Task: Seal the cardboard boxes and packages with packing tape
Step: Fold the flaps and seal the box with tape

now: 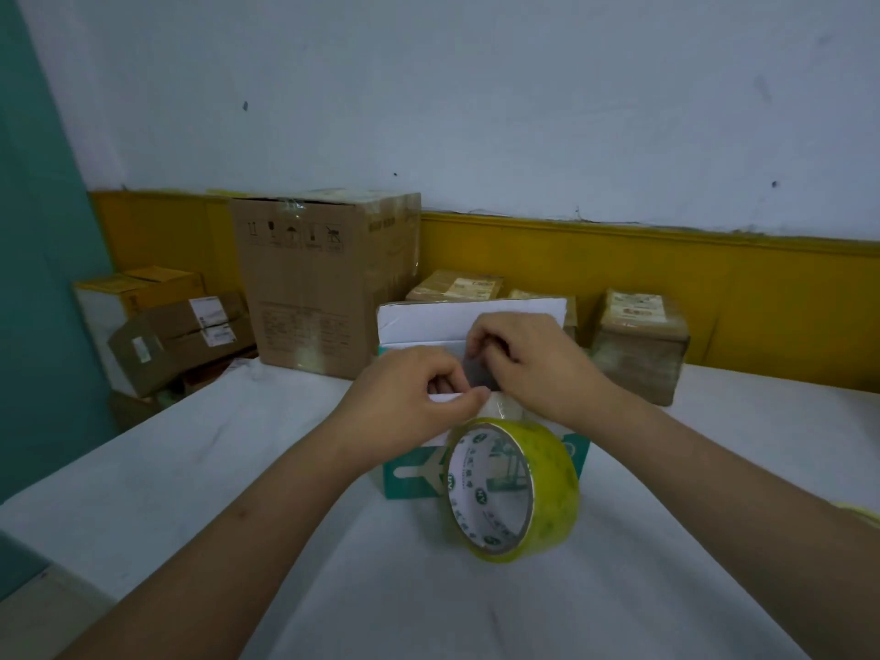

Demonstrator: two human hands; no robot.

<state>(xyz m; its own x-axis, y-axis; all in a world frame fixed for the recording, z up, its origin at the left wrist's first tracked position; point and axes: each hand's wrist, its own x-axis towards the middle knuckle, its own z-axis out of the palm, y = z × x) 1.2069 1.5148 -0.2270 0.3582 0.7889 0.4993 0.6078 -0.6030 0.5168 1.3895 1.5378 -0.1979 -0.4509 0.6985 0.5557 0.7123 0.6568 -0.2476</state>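
On the desk [190, 469], the left hand [419, 393] pinches the white front edge of the small box [409, 473]: probably light, thin card, best held by its edges. The tape roll [514, 488] sits just before its teal front. The right hand [533, 369] pinches a dark piece [481, 373] above it.

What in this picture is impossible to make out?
Head view:
Inside of the teal-and-white box: covered by the left hand pinching its white flap and the right hand.
What the right hand's fingers hold, if anything: hidden under them.
Labels on the brown parcels behind: too small, blurred.
Yellow object at the right edge: cut off.
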